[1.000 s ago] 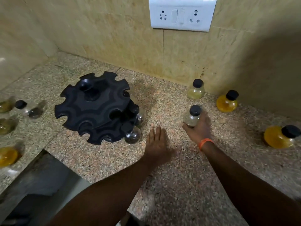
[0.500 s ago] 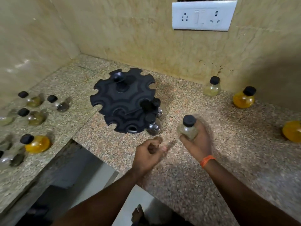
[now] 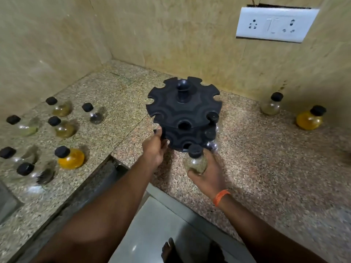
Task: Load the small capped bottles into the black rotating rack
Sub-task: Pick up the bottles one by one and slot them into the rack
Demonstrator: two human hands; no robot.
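Here, the left hand [image 3: 154,149] is gripping the black rotating rack [image 3: 184,112], steadying it, while the right hand [image 3: 206,172] is clasping a capped bottle [image 3: 195,160] for insertion.

A black rotating rack [image 3: 183,114] stands on the speckled granite counter [image 3: 266,168] near the back corner, with two capped bottles hanging in slots on its right side. The left hand [image 3: 154,149] grips the rack's lower tier at its front-left rim, while the right hand [image 3: 207,171] holds a small capped bottle [image 3: 195,160] upright, just in front of the rack's lower tier. More bottles stand along the counter's left side, and two near the back wall at the right.
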